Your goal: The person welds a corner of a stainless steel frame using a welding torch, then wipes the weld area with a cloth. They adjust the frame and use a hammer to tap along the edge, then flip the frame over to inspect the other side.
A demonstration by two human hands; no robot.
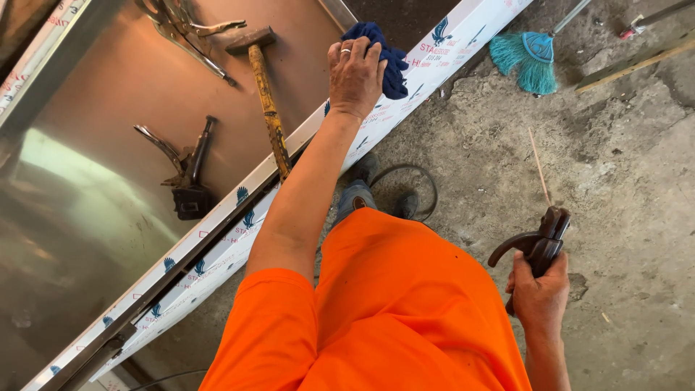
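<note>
My left hand (354, 72) presses a dark blue cloth (387, 58) onto the rim of a long steel trough (145, 94) wrapped in white printed film. A ring shows on one finger. My right hand (539, 297) hangs low at my side, closed around the grip of a dark brown welding tool (539, 242) that carries a thin rod (539, 168) pointing up and away. An orange shirt covers my arm and body between the two hands.
Inside the trough lie a yellow-handled hammer (266, 98), locking pliers (181, 29) and a second clamp tool (187, 170). On the rough concrete floor are a teal broom head (525, 58), a wooden strip (637, 61) and a cable loop (413, 190) by my shoes.
</note>
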